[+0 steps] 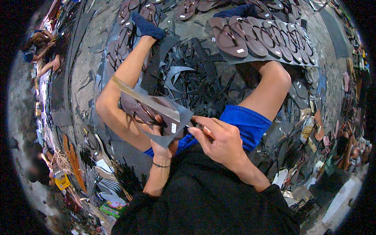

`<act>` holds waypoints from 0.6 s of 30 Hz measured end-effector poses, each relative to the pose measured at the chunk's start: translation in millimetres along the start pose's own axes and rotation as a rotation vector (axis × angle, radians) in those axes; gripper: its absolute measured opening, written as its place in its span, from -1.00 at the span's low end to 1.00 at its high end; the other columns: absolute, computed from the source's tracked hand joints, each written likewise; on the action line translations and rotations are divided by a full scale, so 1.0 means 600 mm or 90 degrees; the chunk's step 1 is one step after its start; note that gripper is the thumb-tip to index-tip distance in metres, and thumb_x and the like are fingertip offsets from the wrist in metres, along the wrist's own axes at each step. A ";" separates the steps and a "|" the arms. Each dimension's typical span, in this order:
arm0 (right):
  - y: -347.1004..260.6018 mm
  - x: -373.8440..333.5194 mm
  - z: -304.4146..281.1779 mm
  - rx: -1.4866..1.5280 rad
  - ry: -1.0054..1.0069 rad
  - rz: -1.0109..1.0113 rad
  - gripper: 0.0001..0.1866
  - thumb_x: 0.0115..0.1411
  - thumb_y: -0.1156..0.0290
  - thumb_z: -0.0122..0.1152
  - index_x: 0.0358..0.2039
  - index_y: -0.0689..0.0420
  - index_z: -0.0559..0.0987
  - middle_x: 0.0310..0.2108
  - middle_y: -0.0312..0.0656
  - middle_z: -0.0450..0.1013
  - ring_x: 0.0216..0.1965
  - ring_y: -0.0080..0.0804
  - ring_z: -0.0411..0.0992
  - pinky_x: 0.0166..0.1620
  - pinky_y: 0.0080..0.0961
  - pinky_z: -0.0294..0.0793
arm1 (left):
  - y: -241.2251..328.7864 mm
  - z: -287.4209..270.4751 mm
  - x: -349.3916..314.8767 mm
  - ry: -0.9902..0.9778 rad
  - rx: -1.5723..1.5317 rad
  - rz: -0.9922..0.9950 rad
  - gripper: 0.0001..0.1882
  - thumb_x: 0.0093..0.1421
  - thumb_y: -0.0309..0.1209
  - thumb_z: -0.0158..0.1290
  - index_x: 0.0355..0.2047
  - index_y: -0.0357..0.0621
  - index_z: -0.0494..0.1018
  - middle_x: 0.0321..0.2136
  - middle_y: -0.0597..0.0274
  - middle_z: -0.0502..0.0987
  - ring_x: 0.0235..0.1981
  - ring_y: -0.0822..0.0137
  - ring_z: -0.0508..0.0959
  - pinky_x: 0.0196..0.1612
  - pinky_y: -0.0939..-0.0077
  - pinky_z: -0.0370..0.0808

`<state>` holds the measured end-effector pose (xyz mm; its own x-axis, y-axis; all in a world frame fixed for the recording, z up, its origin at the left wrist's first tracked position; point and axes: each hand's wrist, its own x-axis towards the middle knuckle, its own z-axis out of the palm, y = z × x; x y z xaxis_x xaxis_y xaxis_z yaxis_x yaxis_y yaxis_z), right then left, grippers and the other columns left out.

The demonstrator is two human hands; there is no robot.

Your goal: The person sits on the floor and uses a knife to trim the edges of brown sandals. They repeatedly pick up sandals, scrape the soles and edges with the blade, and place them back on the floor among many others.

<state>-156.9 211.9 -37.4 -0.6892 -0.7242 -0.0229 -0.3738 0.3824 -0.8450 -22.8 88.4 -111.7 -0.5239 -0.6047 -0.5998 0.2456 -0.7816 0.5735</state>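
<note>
My left hand point(159, 143) is closed around the heel part of a brown flip-flop point(164, 111) with a shiny dark strap and a small white sticker. A grey rubber sheet point(185, 114) lies against its sole and sticks out past the edge. One long strip of the sheet stands away along the far side. My right hand point(219, 137) is at the sheet's right corner, fingers pinched on a small blade-like tool point(188, 126), mostly hidden, with a thin bright tip showing.
Dark rubber offcuts point(196, 86) are heaped between my legs. A row of finished-looking flip-flops point(270, 37) lies on a grey sheet beyond my right knee, with more at the far left. Tools and scraps point(98, 176) crowd the left. Another person point(43, 51) sits at the far left.
</note>
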 end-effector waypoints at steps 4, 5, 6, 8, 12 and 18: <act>0.007 -0.003 0.019 0.002 0.051 -0.042 -0.72 0.08 0.25 0.30 -0.20 0.04 0.59 -0.51 -0.19 0.50 -0.56 -0.30 0.49 -0.52 -0.44 0.49 | 0.004 0.038 -0.004 -0.088 -0.114 0.061 -0.64 0.30 -0.19 -0.04 -0.02 -0.16 0.38 -0.13 0.17 0.53 -0.18 0.25 0.58 -0.13 0.35 0.58; 0.015 -0.015 0.020 -0.001 0.060 -0.052 -0.71 0.08 0.25 0.31 -0.19 0.04 0.59 -0.50 -0.19 0.51 -0.55 -0.30 0.50 -0.51 -0.45 0.50 | 0.005 0.033 -0.002 -0.095 -0.154 0.029 -0.65 0.30 -0.20 -0.04 -0.03 -0.16 0.39 -0.13 0.17 0.53 -0.17 0.24 0.57 -0.12 0.34 0.57; 0.020 -0.029 0.016 -0.005 0.068 -0.063 -0.70 0.07 0.25 0.31 -0.18 0.04 0.59 -0.48 -0.18 0.52 -0.54 -0.30 0.50 -0.50 -0.46 0.51 | 0.007 0.023 0.003 -0.101 -0.195 -0.004 -0.66 0.30 -0.20 -0.04 -0.04 -0.15 0.39 -0.14 0.17 0.53 -0.17 0.24 0.57 -0.11 0.34 0.57; 0.037 -0.074 -0.016 -0.008 0.031 0.014 -0.69 0.06 0.28 0.34 -0.17 0.07 0.60 -0.48 -0.16 0.53 -0.53 -0.33 0.52 -0.47 -0.46 0.53 | 0.023 0.003 0.013 -0.097 -0.220 -0.086 -0.68 0.27 -0.21 0.01 -0.07 -0.14 0.42 -0.16 0.19 0.54 -0.15 0.26 0.55 -0.09 0.34 0.55; 0.046 -0.083 -0.017 0.007 -0.001 0.046 -0.70 0.07 0.27 0.33 -0.19 0.09 0.60 -0.50 -0.13 0.53 -0.56 -0.32 0.52 -0.48 -0.46 0.52 | -0.003 -0.018 0.001 0.047 -0.110 -0.029 -0.65 0.25 -0.27 0.05 0.00 -0.12 0.35 -0.19 0.22 0.51 -0.19 0.27 0.54 -0.11 0.34 0.53; 0.034 -0.025 0.034 0.055 -0.076 0.022 -0.73 0.12 0.25 0.26 -0.18 0.07 0.58 -0.47 -0.08 0.54 -0.51 -0.19 0.53 -0.46 -0.35 0.52 | 0.003 -0.082 -0.024 0.068 0.120 -0.014 -0.56 0.20 -0.22 0.11 0.00 -0.19 0.33 -0.16 0.22 0.49 -0.16 0.26 0.52 -0.11 0.35 0.52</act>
<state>-141.6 219.3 -65.3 -0.6195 -0.7771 -0.1114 -0.2929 0.3605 -0.8856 25.2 88.2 -129.4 -0.4361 -0.6078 -0.6636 0.0725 -0.7587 0.6474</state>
